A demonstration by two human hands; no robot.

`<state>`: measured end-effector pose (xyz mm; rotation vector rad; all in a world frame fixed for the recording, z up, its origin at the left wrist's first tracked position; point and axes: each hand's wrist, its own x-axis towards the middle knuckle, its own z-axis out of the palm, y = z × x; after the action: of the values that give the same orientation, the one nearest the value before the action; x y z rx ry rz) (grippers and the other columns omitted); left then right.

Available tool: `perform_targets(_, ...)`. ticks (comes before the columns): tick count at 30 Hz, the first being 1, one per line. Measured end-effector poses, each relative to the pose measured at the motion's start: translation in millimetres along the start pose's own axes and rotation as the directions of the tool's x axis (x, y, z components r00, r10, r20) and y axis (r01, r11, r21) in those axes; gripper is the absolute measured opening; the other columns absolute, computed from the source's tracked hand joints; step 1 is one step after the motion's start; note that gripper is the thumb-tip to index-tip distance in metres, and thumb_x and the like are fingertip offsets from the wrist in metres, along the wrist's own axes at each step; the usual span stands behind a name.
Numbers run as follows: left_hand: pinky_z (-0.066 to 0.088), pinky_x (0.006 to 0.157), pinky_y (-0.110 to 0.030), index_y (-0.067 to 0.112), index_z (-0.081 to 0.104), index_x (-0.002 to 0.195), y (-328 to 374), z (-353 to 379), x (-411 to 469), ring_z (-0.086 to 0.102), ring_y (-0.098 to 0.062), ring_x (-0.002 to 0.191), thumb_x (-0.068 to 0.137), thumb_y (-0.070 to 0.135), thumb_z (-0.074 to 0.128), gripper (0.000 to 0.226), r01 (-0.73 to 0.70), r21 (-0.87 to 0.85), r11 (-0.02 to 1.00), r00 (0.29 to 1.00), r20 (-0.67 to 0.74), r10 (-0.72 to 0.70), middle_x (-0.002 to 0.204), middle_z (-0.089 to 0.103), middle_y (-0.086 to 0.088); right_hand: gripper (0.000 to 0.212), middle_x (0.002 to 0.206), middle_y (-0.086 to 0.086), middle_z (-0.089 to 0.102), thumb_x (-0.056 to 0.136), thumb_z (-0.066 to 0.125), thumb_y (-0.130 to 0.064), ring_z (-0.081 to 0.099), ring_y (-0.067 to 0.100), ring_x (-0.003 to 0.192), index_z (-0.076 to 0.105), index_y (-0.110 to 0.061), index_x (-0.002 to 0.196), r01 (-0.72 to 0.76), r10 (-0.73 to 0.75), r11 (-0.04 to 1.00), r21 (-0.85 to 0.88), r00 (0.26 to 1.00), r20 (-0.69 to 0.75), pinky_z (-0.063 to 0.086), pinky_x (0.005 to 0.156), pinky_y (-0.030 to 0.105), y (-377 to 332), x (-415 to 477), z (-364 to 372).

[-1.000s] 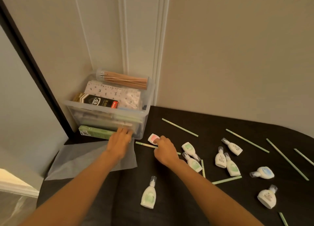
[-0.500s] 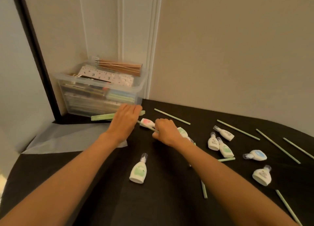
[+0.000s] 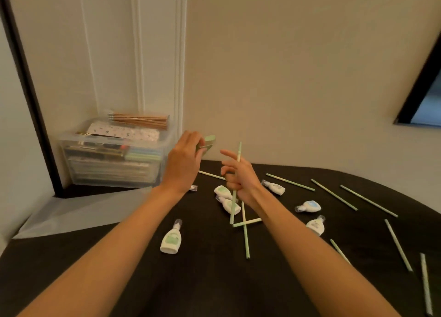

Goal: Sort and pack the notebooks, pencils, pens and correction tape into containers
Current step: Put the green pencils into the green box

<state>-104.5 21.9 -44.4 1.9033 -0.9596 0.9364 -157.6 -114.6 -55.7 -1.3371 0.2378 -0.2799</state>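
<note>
My left hand (image 3: 185, 159) holds a small green box (image 3: 208, 142) lifted above the black table (image 3: 214, 281), its open end towards my right hand. My right hand (image 3: 238, 178) grips a pale green pen (image 3: 235, 192), held nearly upright. Several more green pens, such as the green pen (image 3: 334, 194), lie scattered on the table. Several white correction tapes lie there too, one correction tape (image 3: 170, 238) near my left forearm. A clear plastic bin (image 3: 112, 159) at the back left holds notebooks, with a case of wooden pencils (image 3: 140, 120) on top.
A grey sheet (image 3: 78, 211) lies on the table in front of the bin. The wall runs close behind the table. A dark-framed panel (image 3: 422, 97) is at the right edge.
Both hands have risen off the table. The left hand picked up the green box from beside the bin; the right hand lifted a green pen to near vertical. The camera tilted up.
</note>
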Motion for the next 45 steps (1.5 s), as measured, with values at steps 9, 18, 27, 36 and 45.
perform_targets(9,0.036,0.078,-0.012,0.000,0.061,0.119,42,16,-20,0.048,-0.010,0.085,0.086,0.003,0.063,0.033,0.067,-0.186,0.980,0.998,0.028,-0.063,0.099,0.055,-0.014,0.032,0.050,-0.010,0.054,0.085,0.053,0.005,0.024,0.001,0.036,0.058,-0.014,0.110,0.032,0.011,0.970,-0.240,0.984,0.177,0.019,0.034,0.014,8,-33,-23)
perform_targets(18,0.042,0.064,-0.004,0.003,0.064,0.094,51,28,-36,0.053,-0.007,0.076,0.080,0.014,0.072,0.020,0.290,-0.198,0.936,0.957,0.047,-0.286,0.095,0.047,-0.002,0.021,0.042,-0.018,0.052,0.081,0.064,0.003,0.047,-0.007,0.037,0.055,-0.015,0.082,0.145,-0.116,0.901,-0.410,0.989,0.095,0.034,0.040,0.005,37,-42,-28)
perform_targets(27,0.053,0.072,-0.049,0.005,0.072,0.079,37,17,-16,0.060,-0.027,0.080,0.091,0.024,0.058,0.027,0.293,-0.240,0.926,0.949,0.192,-0.251,0.084,0.059,-0.008,0.029,0.064,-0.007,0.041,0.080,0.064,-0.003,0.040,0.003,0.055,0.060,-0.004,0.109,0.195,-0.128,0.761,-0.618,0.980,0.152,0.036,0.057,0.015,37,-28,-33)
perform_targets(36,0.057,0.062,-0.022,0.024,0.059,0.122,31,4,-19,0.057,-0.014,0.084,0.079,0.022,0.070,0.044,0.297,-0.261,0.919,0.812,0.576,-0.098,0.113,0.049,0.006,0.030,0.074,-0.003,0.050,0.083,0.060,0.000,0.045,0.001,0.054,0.058,-0.006,0.112,0.168,-0.062,0.782,-0.600,0.979,0.194,0.035,0.054,0.014,34,-26,-41)
perform_targets(45,0.039,0.072,-0.003,0.016,0.056,0.124,33,13,-25,0.051,-0.008,0.099,0.075,0.024,0.076,0.054,0.210,-0.206,0.956,0.837,0.543,-0.067,0.120,0.057,0.000,0.030,0.077,-0.008,0.056,0.083,0.057,0.004,0.052,-0.007,0.054,0.059,-0.021,0.099,0.183,-0.010,0.797,-0.576,0.957,0.289,0.035,0.059,0.014,31,-29,-48)
